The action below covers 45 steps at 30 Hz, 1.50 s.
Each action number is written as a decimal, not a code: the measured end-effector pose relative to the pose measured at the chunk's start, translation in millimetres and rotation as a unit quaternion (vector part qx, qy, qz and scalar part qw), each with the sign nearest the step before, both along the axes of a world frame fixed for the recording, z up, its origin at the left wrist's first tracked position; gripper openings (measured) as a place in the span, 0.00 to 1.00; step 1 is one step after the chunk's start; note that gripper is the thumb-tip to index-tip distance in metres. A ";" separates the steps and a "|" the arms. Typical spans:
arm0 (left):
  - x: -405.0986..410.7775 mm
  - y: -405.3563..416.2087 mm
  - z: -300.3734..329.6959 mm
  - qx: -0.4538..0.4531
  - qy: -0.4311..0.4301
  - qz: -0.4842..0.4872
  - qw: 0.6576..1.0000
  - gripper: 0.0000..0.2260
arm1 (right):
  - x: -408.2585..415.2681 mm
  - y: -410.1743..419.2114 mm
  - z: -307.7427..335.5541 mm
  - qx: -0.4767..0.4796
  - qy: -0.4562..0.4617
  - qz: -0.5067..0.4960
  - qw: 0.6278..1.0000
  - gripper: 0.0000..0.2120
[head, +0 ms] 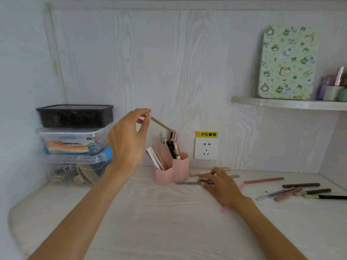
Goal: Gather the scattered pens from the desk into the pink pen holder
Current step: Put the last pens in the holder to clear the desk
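The pink pen holder [173, 170] stands at the back of the desk, its hexagonal tubes holding several pens. My left hand [129, 139] is raised up and to the left of it, pinching the top end of a beige pen [161, 124] whose lower end slants down into the rear tube. My right hand [219, 184] lies on the desk just right of the holder, fingers on a dark pen [204, 182] beside a grey pen [187, 183]. Beige pens [208, 172] lie behind that hand. A pink pen [224, 208] is partly hidden under my wrist. More scattered pens [293, 191] lie at the right.
Three stacked plastic boxes [75, 139] stand at the left wall. A wall socket [206, 151] with a yellow warning label sits behind the holder. A shelf [289, 104] at upper right carries a patterned tin and small bottles.
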<state>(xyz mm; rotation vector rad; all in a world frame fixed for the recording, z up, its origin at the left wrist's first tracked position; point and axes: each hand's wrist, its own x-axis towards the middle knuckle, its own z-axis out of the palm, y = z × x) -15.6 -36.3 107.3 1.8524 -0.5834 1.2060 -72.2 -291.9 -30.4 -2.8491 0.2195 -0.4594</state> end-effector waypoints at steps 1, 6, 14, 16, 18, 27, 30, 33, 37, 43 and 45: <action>1.4 -0.8 6.3 0.017 -0.008 0.010 1.000 0.09 | 1.6 1.1 -0.5 0.000 -0.008 0.000 1.000 0.15; 16.8 -12.2 21.3 0.090 -0.012 0.059 0.994 0.09 | 2.3 -0.8 -6.6 0.031 -0.105 -0.011 0.994 0.07; 49.3 -36.7 -6.8 0.195 0.081 0.024 0.977 0.07 | 2.5 -1.4 -8.5 0.049 -0.101 0.011 0.994 0.07; 55.8 -42.7 -21.0 0.251 0.119 0.009 0.961 0.08 | 2.3 -1.2 -8.3 0.059 -0.096 0.023 0.993 0.07; 56.4 -46.6 -32.8 0.278 0.144 -0.011 0.950 0.11 | 2.1 -1.2 -7.9 0.064 -0.096 0.039 0.993 0.07; -14.9 -75.1 -71.0 0.207 0.022 -0.074 0.975 0.07 | 1.6 2.6 6.4 0.216 -0.272 0.035 0.937 0.08; -30.4 -92.3 -97.6 0.296 0.175 -0.161 0.925 0.17 | -4.8 -1.1 18.4 0.324 -0.368 -0.017 0.871 0.08; -44.9 -109.9 -113.8 0.372 0.227 -0.215 0.874 0.25 | -8.5 -3.8 22.3 0.382 -0.396 -0.039 0.834 0.11; -48.0 -124.7 -122.0 0.376 0.271 -0.258 0.848 0.22 | -6.4 -5.8 23.3 0.399 -0.413 -0.051 0.817 0.07; -28.0 -101.5 -126.0 0.380 0.209 -0.220 0.874 0.09 | -12.9 -13.6 40.3 0.521 -0.481 -0.047 0.703 0.07; -12.2 -72.0 -127.3 0.382 0.211 -0.206 0.876 0.08 | -17.1 -17.4 44.9 0.559 -0.476 -0.046 0.677 0.08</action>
